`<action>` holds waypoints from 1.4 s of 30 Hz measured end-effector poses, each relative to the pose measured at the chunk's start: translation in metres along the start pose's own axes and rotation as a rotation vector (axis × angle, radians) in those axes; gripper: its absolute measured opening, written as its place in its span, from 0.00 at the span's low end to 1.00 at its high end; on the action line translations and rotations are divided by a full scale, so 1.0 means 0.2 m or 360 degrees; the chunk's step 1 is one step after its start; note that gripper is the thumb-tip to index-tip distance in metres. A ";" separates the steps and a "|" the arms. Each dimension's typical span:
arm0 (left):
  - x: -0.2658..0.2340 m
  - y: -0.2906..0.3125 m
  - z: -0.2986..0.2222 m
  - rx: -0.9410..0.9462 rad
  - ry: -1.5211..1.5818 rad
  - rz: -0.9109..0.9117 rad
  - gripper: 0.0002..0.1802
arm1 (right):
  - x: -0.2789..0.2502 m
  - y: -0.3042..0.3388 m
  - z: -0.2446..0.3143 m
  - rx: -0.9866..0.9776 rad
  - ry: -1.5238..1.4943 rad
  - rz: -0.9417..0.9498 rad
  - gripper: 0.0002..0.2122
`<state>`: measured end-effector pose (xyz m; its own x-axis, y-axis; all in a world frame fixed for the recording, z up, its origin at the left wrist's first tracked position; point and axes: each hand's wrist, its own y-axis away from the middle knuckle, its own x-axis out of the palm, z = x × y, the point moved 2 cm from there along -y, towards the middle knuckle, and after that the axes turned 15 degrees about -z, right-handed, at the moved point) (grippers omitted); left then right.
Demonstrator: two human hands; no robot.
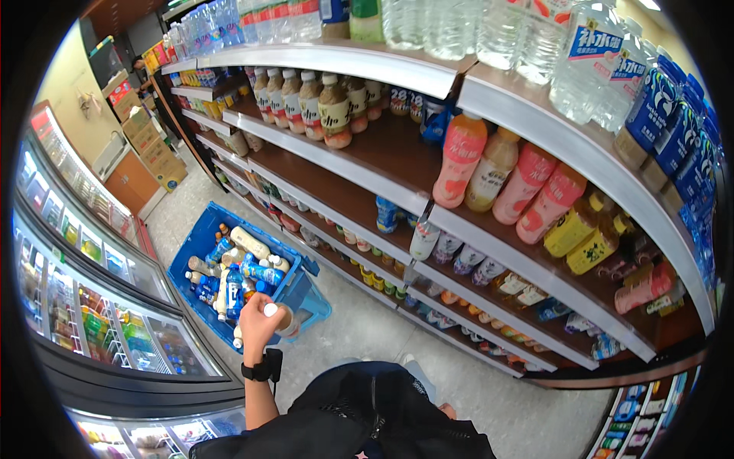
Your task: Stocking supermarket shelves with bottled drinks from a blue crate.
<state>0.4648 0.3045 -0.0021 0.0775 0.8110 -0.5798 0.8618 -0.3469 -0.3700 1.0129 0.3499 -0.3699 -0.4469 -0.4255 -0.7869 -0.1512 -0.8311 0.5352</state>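
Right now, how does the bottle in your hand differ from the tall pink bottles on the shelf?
The white-capped brown bottle is gripped in the left hand over the blue plastic crate; the tall pink bottles stand in a row on the brown shelf. The held bottle looks brownish and tilted; the shelf ones are pink with orange caps, upright. Both are capped drink bottles.

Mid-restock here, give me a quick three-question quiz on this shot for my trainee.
1. True or false: the left hand grips a white-capped bottle.
2. Where is the blue crate of bottles? A) top shelf B) on the floor by the shelving C) inside the chiller
3. What is worn on the left wrist?

Key: 1 true; 2 B; 3 a black wristband. The right hand is out of view.
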 end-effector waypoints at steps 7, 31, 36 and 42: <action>0.06 0.20 -0.29 -0.0087 -0.0047 -0.0228 0.14 | -0.38 -0.47 0.15 -0.0226 0.0103 -0.0025 0.19; 0.13 0.42 -0.35 -0.0445 -0.0195 -0.0275 0.12 | -0.88 -1.25 0.72 -0.0913 0.0515 0.0131 0.25; 0.18 -0.17 -0.41 0.0091 -0.0240 -0.0209 0.11 | -0.79 -1.17 0.58 -0.0859 0.0413 0.0310 0.25; 0.06 -0.89 -0.58 0.0581 -0.0887 -0.0208 0.19 | -0.64 -1.02 0.47 -0.0607 0.0486 0.0100 0.31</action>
<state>0.3700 0.4309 0.1422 -0.3701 0.5271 -0.7650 0.6146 -0.4786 -0.6271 1.0182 0.6076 -0.3507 -0.1574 -0.5171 -0.8414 0.2270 -0.8481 0.4787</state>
